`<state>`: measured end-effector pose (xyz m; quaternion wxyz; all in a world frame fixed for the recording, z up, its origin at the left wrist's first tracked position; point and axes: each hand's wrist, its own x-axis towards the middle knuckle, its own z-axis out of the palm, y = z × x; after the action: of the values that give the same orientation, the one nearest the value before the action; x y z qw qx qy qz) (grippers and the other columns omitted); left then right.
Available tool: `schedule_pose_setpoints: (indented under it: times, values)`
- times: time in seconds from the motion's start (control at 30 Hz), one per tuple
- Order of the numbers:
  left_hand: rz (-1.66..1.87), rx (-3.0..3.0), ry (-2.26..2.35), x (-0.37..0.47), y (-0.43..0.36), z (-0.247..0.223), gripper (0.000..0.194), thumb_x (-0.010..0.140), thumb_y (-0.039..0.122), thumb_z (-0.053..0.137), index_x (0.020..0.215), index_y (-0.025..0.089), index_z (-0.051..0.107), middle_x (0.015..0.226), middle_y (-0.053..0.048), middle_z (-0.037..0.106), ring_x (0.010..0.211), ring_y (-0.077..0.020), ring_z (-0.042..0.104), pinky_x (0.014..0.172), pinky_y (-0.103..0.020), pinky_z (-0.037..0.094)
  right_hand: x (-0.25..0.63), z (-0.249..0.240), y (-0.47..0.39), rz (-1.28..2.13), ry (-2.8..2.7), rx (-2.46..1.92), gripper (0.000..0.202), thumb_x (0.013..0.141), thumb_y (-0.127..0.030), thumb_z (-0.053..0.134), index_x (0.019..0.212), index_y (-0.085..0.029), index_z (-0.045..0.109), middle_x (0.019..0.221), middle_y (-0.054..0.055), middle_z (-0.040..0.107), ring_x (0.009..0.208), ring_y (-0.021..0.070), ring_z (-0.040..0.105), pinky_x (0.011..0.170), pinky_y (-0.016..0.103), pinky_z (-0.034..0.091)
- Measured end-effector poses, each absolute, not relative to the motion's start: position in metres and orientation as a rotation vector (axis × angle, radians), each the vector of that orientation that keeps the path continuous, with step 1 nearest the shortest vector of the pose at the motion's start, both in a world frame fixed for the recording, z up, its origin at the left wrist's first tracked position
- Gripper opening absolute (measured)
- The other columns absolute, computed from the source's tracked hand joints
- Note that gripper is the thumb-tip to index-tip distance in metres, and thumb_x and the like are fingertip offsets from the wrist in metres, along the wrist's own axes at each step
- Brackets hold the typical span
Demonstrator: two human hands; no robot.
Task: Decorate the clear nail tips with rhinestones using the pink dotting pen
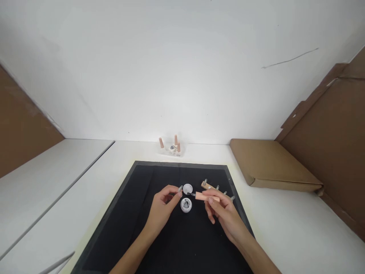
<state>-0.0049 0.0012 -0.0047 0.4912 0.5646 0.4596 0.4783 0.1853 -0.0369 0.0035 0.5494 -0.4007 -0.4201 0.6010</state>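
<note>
White walls stand behind a white tabletop (285,228) with a black mat (142,228). The left hand (164,203) pinches a small grey fake nail (180,188); the right hand (221,211) grips a pink brush handle (207,197), tip by the open little round jar (186,205) between them, close for dipping.

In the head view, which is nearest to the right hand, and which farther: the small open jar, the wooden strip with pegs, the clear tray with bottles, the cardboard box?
From the right hand:
1. Wooden strip with pegs, just behind the hand and partly hidden by it.
2. Small open jar, to its left on the black mat.
3. Clear tray with bottles, beyond the mat's far edge.
4. Cardboard box, far right; too close to the tray to rank firmly.
</note>
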Motion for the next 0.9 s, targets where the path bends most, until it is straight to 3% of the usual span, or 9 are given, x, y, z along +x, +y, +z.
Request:
schedule_pose_setpoints:
  times: [0.17,0.37,0.9]
  values:
    - [1.220,1.542,1.031,-0.007,-0.002,-0.002,0.013,0.079,0.028,0.062,0.074,0.016,0.066,0.080,-0.005,0.061,0.075,-0.0168,0.056,0.067,-0.026,0.044,0.187,0.003,-0.040,1.412,-1.050,-0.858,0.019,0.079,-0.040,0.065,0.088,-0.024,0.069,0.057,-0.004,0.045,0.047,0.0082,0.041,0.039,0.020,0.033]
    - [1.199,1.649,0.989,-0.005,-0.006,0.003,0.013,0.079,0.026,0.061,0.071,0.016,0.065,0.076,-0.005,0.060,0.071,-0.0162,0.056,0.063,-0.026,0.043,0.188,0.001,-0.041,1.404,-1.066,-0.836,0.019,0.077,-0.040,0.067,0.088,-0.025,0.070,0.087,0.002,0.050,0.050,0.0075,0.046,0.038,0.021,0.035]
    - [1.183,1.685,0.973,-0.004,-0.009,0.008,0.013,0.078,0.024,0.061,0.068,0.016,0.064,0.072,-0.005,0.061,0.068,-0.0163,0.056,0.062,-0.027,0.043,0.186,0.006,-0.041,1.412,-1.288,-0.818,0.012,0.082,-0.033,0.062,0.089,-0.031,0.072,0.088,0.000,0.045,0.052,0.0052,0.044,0.043,0.019,0.038]
